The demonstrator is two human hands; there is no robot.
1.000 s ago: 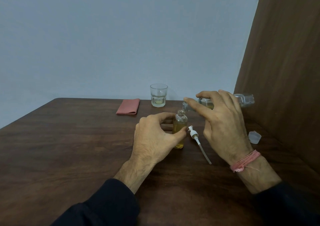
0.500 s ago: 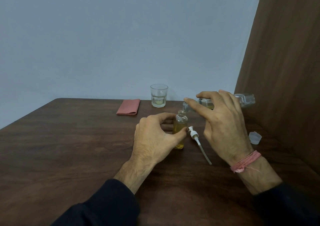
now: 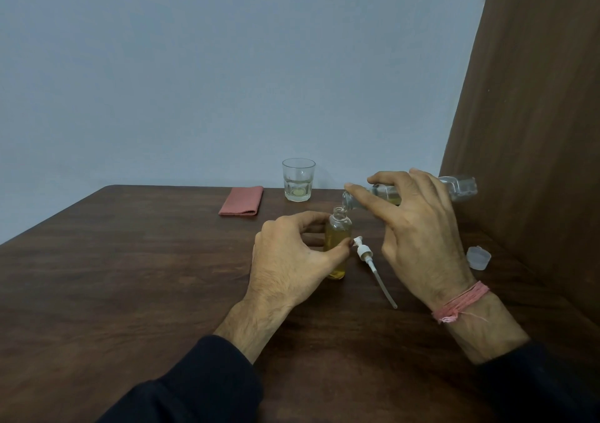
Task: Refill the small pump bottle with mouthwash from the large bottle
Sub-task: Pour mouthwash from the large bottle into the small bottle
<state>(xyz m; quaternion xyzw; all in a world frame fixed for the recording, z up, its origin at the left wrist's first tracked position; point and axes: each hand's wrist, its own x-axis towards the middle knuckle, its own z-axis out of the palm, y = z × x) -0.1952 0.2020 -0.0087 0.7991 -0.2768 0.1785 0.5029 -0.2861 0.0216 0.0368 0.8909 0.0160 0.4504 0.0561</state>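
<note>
The small clear bottle (image 3: 337,237) stands upright on the wooden table (image 3: 136,279), uncapped and mostly full of yellow liquid. My left hand (image 3: 289,260) holds it between thumb and fingers. My right hand (image 3: 418,237) grips the large clear bottle (image 3: 461,187), tipped almost level, with its mouth right over the small bottle's neck. A little yellow liquid lies in the large bottle. The white pump head (image 3: 365,253) with its long tube lies on the table between my hands.
A glass tumbler (image 3: 298,180) with a little liquid stands at the back. A folded pink cloth (image 3: 242,200) lies to its left. The large bottle's clear cap (image 3: 479,257) rests near the brown wall panel (image 3: 535,130) on the right.
Hardly anything differs; both hands and both bottles hold the same pose, with the large bottle still tipped over the small one.
</note>
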